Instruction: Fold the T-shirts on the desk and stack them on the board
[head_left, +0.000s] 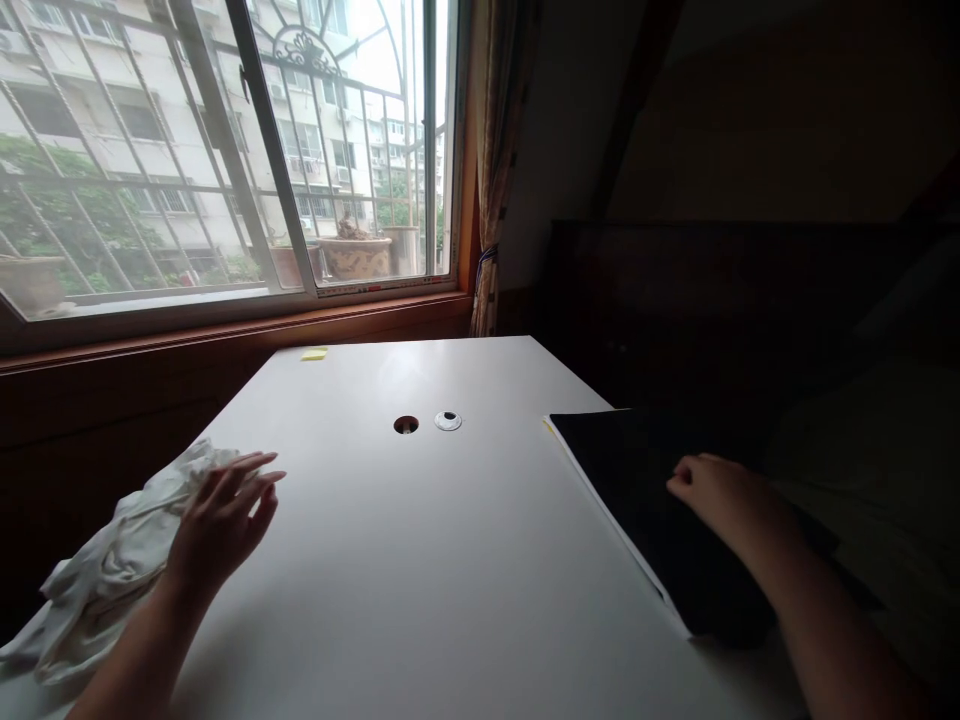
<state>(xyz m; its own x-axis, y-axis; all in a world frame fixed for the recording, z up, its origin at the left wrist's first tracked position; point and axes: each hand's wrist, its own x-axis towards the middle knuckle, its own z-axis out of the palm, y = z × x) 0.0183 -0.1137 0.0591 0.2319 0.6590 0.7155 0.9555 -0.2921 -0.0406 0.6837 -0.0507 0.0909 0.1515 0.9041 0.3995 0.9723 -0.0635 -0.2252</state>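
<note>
My left hand (219, 525) is open over the left side of the white table (420, 560), fingers stretched and slightly apart. Beside and partly behind it, a crumpled white cloth (124, 550) lies along the table's left edge. On the right, my right hand (709, 490) is above a flat black sheet-like thing (622, 480), its fingers curled closed. Whether they pinch anything I cannot make out. White and a little yellow show along the black thing's left edge. My right forearm covers part of it, and its right side fades into shadow.
A round hole (406, 425) and a round grommet cover (448, 421) are in the tabletop. A yellow sticky note (314, 354) lies at the far left corner. Beyond stand a barred window (300, 290) and a tied curtain (489, 200). The right side is very dark.
</note>
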